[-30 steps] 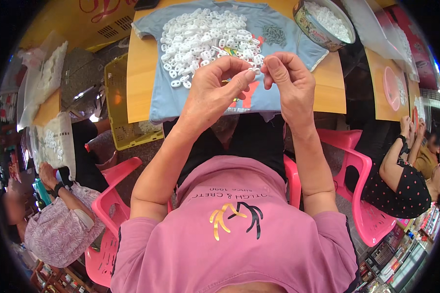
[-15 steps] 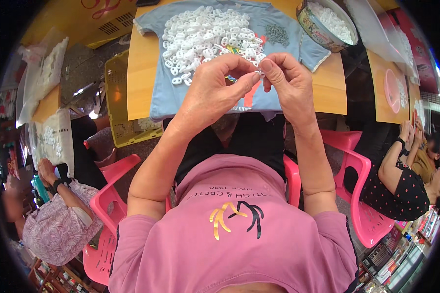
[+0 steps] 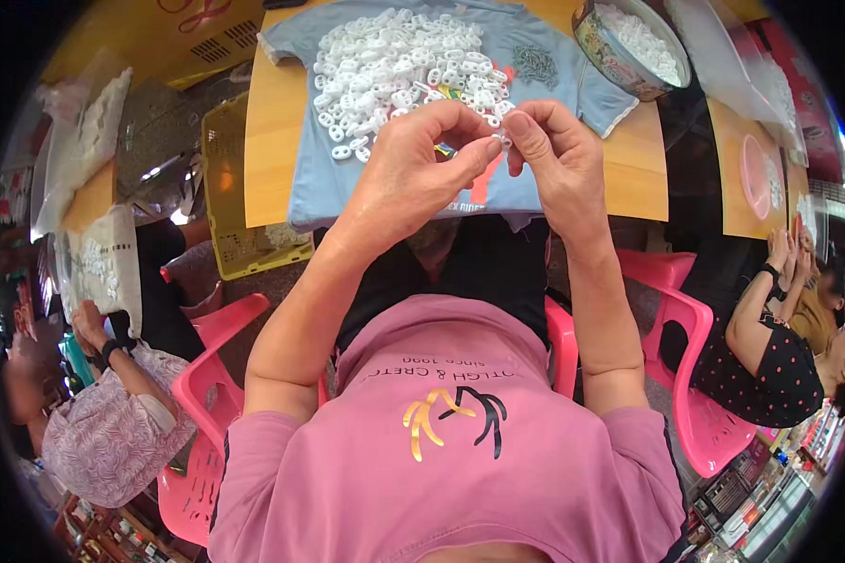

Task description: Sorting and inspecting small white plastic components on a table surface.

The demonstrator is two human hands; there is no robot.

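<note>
Thumb and forefinger of my left hand (image 3: 427, 159) pinch a small white plastic piece (image 3: 506, 142) from one side. Against its other side, the thumb and forefinger of my right hand (image 3: 561, 155) are closed. Most of the piece is hidden by the fingertips; a greyish bit shows on it. Just beyond my hands a heap of white two-holed plastic pieces (image 3: 385, 70) lies on a light blue T-shirt (image 3: 338, 192) spread over the table. Right of the heap is a small pile of thin grey metal parts (image 3: 533, 64), too small to make out singly.
A round patterned tin (image 3: 618, 56) of white pieces stands at the table's far right. Beside the wooden table (image 3: 270, 178), on the left, is a yellow crate (image 3: 223, 206). People sit on both sides, near pink chairs (image 3: 690, 366); a pink basin (image 3: 754, 178) rests on the right-hand table.
My fingertips have shifted very slightly around the white piece, and a little more of it shows between them. Both hands keep the same pinch.
</note>
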